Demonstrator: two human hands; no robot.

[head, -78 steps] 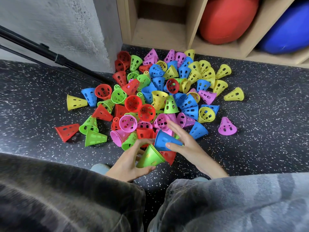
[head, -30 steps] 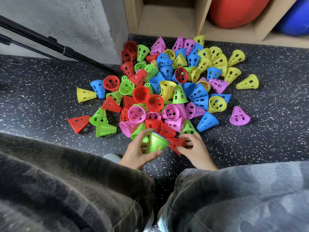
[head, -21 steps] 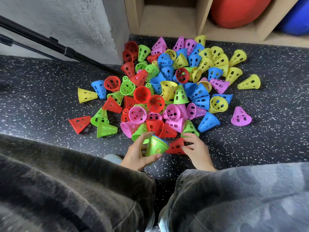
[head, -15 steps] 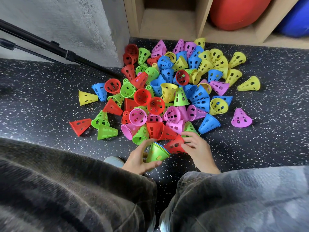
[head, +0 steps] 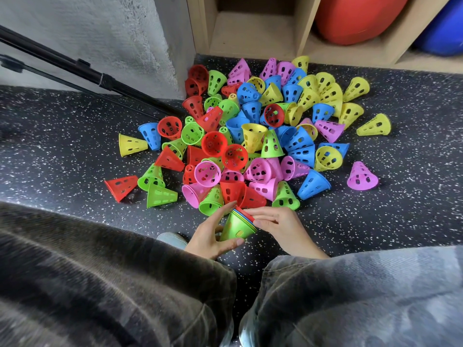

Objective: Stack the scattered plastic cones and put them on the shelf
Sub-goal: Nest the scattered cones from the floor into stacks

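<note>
Head camera looks down at a small stack (head: pixel 238 225) of cones, green on the outside, with blue and red rims showing at its wide end. It lies tipped on its side, just off the near edge of the big pile (head: pixel 250 136) on the floor (head: pixel 62 146). The left hand (head: pixel 211 236) holds the stack, thumb under it and fingers curled over the top. The right hand (head: pixel 278 225) rests its fingers flat on the red rim, half open and not closed round anything.

Half a second ago the right hand was gripping a loose red cone next to the stack. Now that red cone is inside the stack, and only its rim shows. A second ago it was just being picked up off the floor. The left hand has kept its hold the whole time.

Past the pile stands the shelf (head: pixel 253 43) at the far edge of the floor. A red ball (head: pixel 358 16) and a blue ball (head: pixel 443 28) sit in its boxes. Black poles (head: pixel 82 71) lean by the wall (head: pixel 100 33) on the left.
</note>
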